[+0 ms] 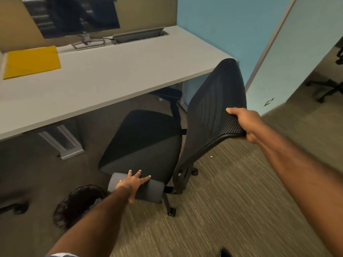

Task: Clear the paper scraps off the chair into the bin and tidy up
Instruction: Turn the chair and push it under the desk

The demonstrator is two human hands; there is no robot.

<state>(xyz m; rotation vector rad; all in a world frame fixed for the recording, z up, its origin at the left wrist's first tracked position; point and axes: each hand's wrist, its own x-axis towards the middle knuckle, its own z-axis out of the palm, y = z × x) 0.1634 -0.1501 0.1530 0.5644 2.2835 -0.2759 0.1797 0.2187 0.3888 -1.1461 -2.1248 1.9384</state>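
Note:
A black office chair (pixel 143 143) stands half under the grey desk (pixel 89 84), its seat bare with no scraps visible on it. My right hand (pixel 245 125) grips the top edge of its mesh backrest (pixel 215 106). My left hand (pixel 132 184) rests on the grey padded armrest (pixel 150 190), fingers spread over its top and thumb below it. A black mesh bin (pixel 78 203) sits on the carpet just left of that armrest, partly hidden by my left forearm; its contents are too dark to make out.
A yellow folder (pixel 31 62) lies on the desk's left. A monitor (pixel 74 15) stands at the back. A desk leg (pixel 63 141) is left of the chair. A small white speck (pixel 211 156) lies on the carpet. Another chair's base (pixel 324 88) shows far right.

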